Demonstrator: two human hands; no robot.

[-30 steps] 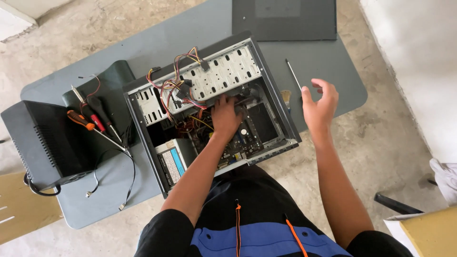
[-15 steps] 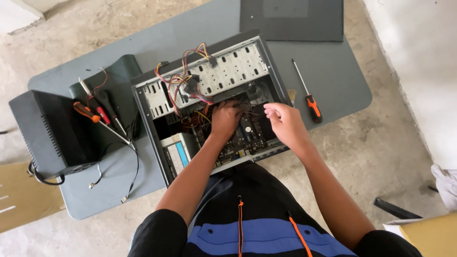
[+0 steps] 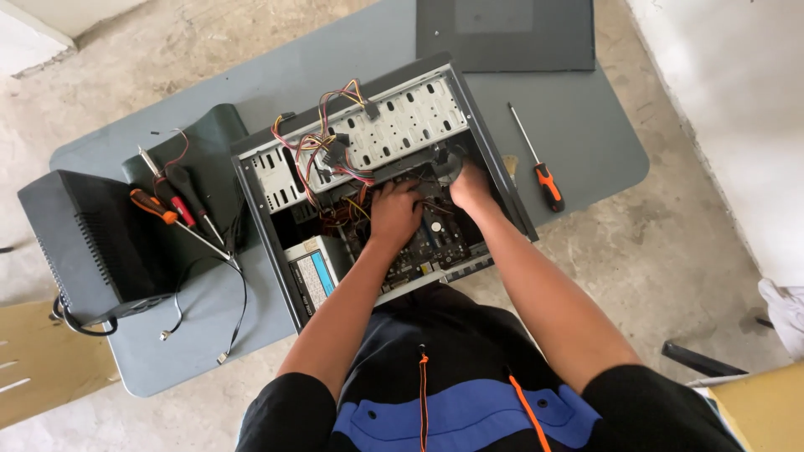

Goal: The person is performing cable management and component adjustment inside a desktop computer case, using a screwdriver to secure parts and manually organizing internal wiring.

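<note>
An open desktop computer case (image 3: 268, 218) lies on its side on a grey table (image 3: 586, 125). Both my hands are inside it, over the motherboard (image 3: 435, 243). My left hand (image 3: 394, 213) rests on the board among coloured wires (image 3: 322, 155). My right hand (image 3: 471, 186) reaches deeper toward the drive cage (image 3: 394, 121), its fingers curled around something dark that I cannot make out. A power supply (image 3: 311, 272) sits in the near left corner of the case.
An orange-handled screwdriver (image 3: 540, 172) lies right of the case. Several more tools (image 3: 176, 201) lie on a dark pad at the left, beside a black box (image 3: 88, 243) with a cable. The dark side panel (image 3: 507, 33) lies at the far edge.
My right hand left the screwdriver on the table and moved left into the case, then deeper toward the drive cage. My left hand stayed on the board.
</note>
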